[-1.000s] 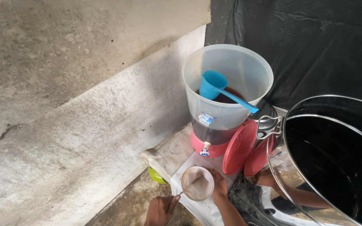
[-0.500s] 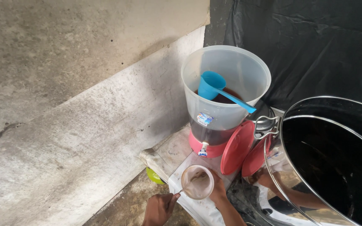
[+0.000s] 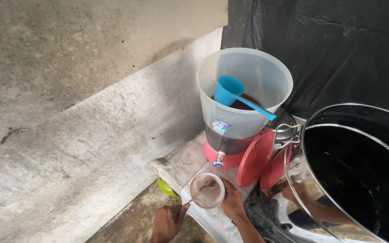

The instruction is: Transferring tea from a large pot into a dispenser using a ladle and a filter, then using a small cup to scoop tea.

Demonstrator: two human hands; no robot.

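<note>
A bare concrete wall point(image 3: 68, 90) fills the left of the frame, sloping down to a rough floor. At the bottom edge the left hand point(image 3: 165, 222) is closed in a pinch on the thin handle of a spoon point(image 3: 193, 200), whose bowl dips into a cup point(image 3: 207, 190). The cup, a small clear plastic one holding a pale brown, milky drink, stands on the white tabletop point(image 3: 212, 220) just in front of the dispenser's tap point(image 3: 219, 158). The right hand point(image 3: 231, 203) is wrapped about the cup's right side, fingers curled to its wall. The cup looks light and thin-walled, likely to buckle if squeezed and easy to spill, so a gentle hold round the middle, below the rim, seems the safest grip. Peeping out just left of the tabletop's edge is a green bowl point(image 3: 165, 188). Behind the cup rises the dispenser point(image 3: 244, 103), a clear tub on a pink base, part full of dark liquid, with a blue scoop point(image 3: 232, 92) resting inside. A pink lid point(image 3: 255, 158) leans against it. At right a large steel pot point(image 3: 352, 180) stands open before black sheeting point(image 3: 338, 45).
</note>
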